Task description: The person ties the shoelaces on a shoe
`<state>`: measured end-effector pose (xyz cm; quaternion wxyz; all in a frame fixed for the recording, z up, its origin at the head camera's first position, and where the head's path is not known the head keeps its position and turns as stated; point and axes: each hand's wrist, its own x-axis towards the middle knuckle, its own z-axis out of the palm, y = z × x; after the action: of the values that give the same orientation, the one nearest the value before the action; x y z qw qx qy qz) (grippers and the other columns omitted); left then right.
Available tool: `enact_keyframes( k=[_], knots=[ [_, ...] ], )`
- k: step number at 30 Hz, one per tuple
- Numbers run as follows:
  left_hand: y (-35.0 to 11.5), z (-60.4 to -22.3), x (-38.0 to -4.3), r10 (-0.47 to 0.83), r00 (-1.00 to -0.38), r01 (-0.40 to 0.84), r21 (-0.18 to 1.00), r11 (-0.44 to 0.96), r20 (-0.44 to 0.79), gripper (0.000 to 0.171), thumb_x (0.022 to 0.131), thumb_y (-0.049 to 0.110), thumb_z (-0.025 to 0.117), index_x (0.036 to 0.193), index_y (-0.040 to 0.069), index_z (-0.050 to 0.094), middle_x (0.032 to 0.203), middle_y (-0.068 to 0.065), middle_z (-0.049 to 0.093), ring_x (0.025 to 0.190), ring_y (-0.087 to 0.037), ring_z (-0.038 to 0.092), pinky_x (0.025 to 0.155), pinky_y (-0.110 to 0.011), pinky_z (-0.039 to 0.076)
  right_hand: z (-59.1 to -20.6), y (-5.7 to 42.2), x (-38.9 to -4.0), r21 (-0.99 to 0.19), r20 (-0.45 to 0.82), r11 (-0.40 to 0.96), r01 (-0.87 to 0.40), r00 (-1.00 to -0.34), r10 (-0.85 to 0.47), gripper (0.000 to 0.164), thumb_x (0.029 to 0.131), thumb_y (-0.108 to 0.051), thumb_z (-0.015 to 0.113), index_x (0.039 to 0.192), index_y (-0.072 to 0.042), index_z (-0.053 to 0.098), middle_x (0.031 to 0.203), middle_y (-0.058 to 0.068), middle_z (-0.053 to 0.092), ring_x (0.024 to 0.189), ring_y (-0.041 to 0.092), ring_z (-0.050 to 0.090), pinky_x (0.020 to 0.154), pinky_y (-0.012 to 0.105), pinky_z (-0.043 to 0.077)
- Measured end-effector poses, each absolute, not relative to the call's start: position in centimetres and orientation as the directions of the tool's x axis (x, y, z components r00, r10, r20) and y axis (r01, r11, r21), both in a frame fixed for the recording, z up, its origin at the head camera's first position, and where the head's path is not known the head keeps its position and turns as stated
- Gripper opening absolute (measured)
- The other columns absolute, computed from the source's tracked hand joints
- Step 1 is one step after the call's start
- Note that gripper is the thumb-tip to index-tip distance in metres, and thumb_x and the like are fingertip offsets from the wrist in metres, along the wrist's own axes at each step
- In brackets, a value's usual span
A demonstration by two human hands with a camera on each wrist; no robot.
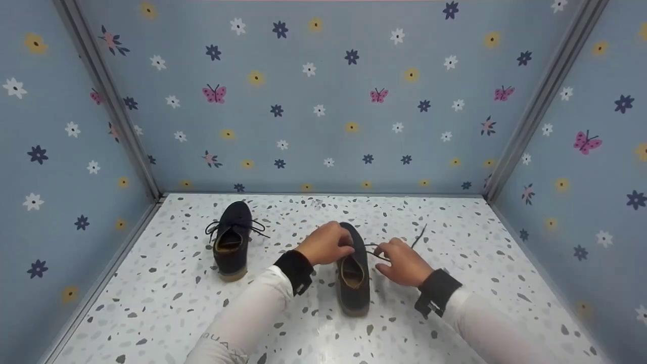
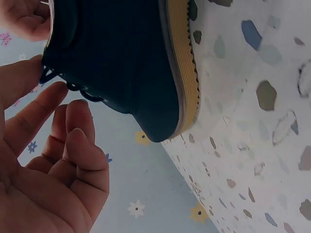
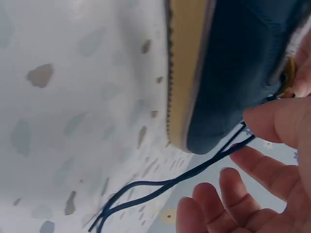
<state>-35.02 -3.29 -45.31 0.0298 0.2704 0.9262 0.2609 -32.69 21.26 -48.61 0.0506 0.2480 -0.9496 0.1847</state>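
Note:
A dark shoe [image 1: 354, 299] with a tan sole stands upright on the floor, its toe pointing away. My left hand [image 1: 326, 243] is over its lacing; in the left wrist view, its thumb and index finger pinch a bit of dark lace [image 2: 47, 75] at the shoe's throat. On the shoe's right side, my right hand [image 1: 403, 263] pinches the shoelace [image 3: 170, 183] between thumb and index finger, the other fingers loosely bent. Two dark strands run from those fingers and trail towards the floor. Part of the lacing is hidden by my left hand in the head view.
The matching shoe [image 1: 231, 260] stands further left, its laces tied in a bow [image 1: 236, 225]. Speckled white floor [image 1: 303, 333] lies under both. Blue flowered panels [image 1: 323, 101] close off the back and both sides.

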Motion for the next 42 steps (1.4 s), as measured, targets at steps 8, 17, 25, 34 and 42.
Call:
enact_keyframes(
  k=[8, 17, 25, 34, 42],
  knots=[
    [-3.3, -45.4, -35.0, 0.528, -0.846, 0.478, 0.549, 0.686, 0.077, 0.013, 0.101, 0.020, 0.068, 0.094, 0.010, 0.073, 0.093, -0.002, 0.065, 0.082, -0.013, 0.058, 0.081, -0.032, 0.052, -49.2, 21.1, -33.3, -0.301, 0.192, 0.822, -0.484, -0.875, -0.445, 0.004, 0.089, -0.011, 0.077, 0.090, -0.011, 0.073, 0.084, 0.004, 0.058, 0.077, 0.015, 0.052, 0.072, 0.036, 0.049],
    [-4.0, -45.4, -35.3, 0.577, -0.817, 0.414, 0.683, 0.602, -0.013, 0.022, 0.099, 0.019, 0.057, 0.078, 0.014, 0.064, 0.071, 0.007, 0.055, 0.062, -0.010, 0.050, 0.058, -0.025, 0.042, -49.0, 21.3, -33.6, -0.309, 0.154, 0.835, -0.456, -0.890, -0.429, 0.005, 0.088, -0.008, 0.076, 0.093, -0.010, 0.075, 0.082, 0.004, 0.066, 0.072, 0.014, 0.055, 0.068, 0.037, 0.049],
    [-4.4, -44.5, -35.1, 0.555, -0.831, 0.356, 0.740, 0.571, -0.028, 0.030, 0.100, 0.031, 0.060, 0.074, 0.019, 0.056, 0.073, 0.006, 0.055, 0.067, -0.012, 0.053, 0.065, -0.027, 0.045, -49.1, 21.5, -33.6, -0.319, 0.169, 0.822, -0.471, -0.882, -0.440, 0.006, 0.090, -0.005, 0.074, 0.091, -0.011, 0.074, 0.076, 0.001, 0.070, 0.063, 0.010, 0.054, 0.061, 0.033, 0.048],
    [-5.3, -42.9, -34.9, 0.546, -0.835, 0.360, 0.816, 0.452, 0.066, 0.034, 0.107, 0.030, 0.053, 0.079, 0.011, 0.056, 0.078, 0.002, 0.057, 0.068, -0.015, 0.058, 0.068, -0.028, 0.047, -49.3, 21.5, -33.8, -0.333, 0.143, 0.830, -0.448, -0.894, -0.425, 0.004, 0.092, -0.007, 0.072, 0.091, -0.011, 0.073, 0.078, 0.001, 0.071, 0.063, 0.009, 0.055, 0.061, 0.033, 0.048],
    [-6.6, -41.6, -34.6, 0.509, -0.849, 0.333, 0.889, 0.313, 0.139, 0.038, 0.110, 0.027, 0.049, 0.094, -0.005, 0.061, 0.082, -0.010, 0.063, 0.065, -0.011, 0.060, 0.060, -0.025, 0.045, -49.3, 21.8, -33.9, -0.372, 0.146, 0.821, -0.433, -0.901, -0.409, 0.005, 0.092, -0.009, 0.070, 0.088, -0.012, 0.072, 0.075, -0.001, 0.069, 0.061, 0.008, 0.055, 0.060, 0.032, 0.047]
  ],
)
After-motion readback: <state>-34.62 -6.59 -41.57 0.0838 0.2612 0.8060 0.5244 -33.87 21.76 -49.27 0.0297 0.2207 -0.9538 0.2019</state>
